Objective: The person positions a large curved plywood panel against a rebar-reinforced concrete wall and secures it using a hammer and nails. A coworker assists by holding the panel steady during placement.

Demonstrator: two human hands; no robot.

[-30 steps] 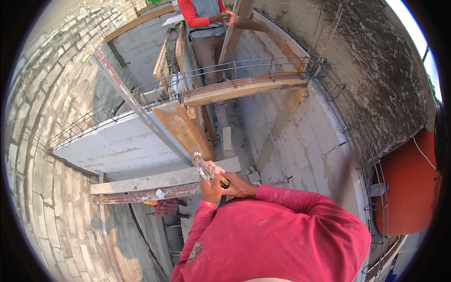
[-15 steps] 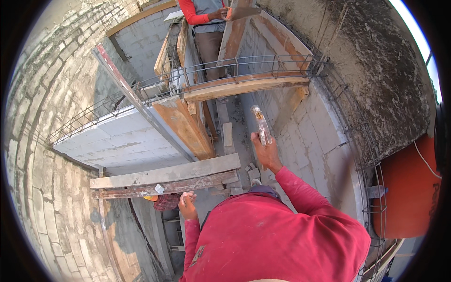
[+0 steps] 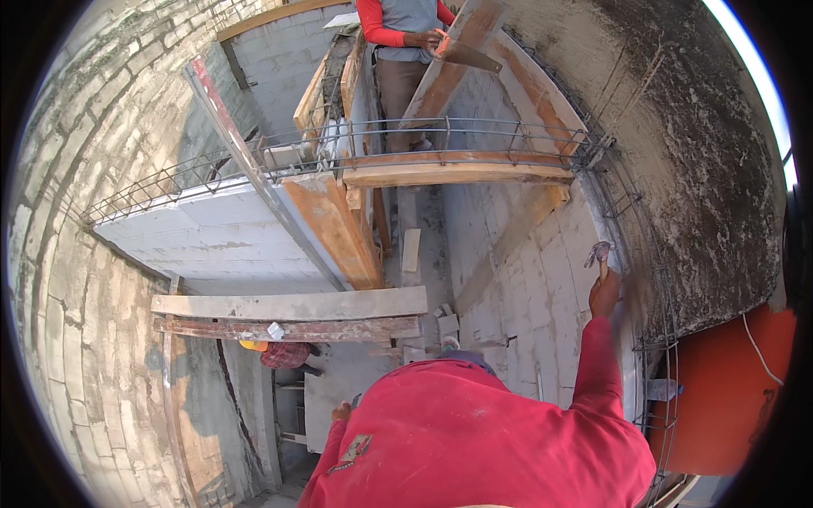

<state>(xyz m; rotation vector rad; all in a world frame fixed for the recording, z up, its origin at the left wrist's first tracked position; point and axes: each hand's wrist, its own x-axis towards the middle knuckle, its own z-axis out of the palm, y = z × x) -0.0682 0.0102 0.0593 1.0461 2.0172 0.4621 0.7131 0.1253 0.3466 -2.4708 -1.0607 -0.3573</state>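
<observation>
In my right hand is a hammer, gripped by its handle with the head upward, close beside the top of the light block wall on the right. A steel rebar cage runs along that wall's top, next to my raised forearm. My left hand is low by my left side, partly covered by my red sleeve and body; its fingers are too hidden to read. The nearest things to it are the floor below and two planks lying across at left.
Ahead, a person in a grey and red shirt holds a handsaw against a slanted board. Another in a yellow helmet is below the planks. A timber beam with rebar spans the passage. An orange tank stands right.
My right hand has swung the hammer rightward to the wall top. My left hand has dropped back toward my side. Ahead, the person's saw has shifted lower and right, blade tilted down.
</observation>
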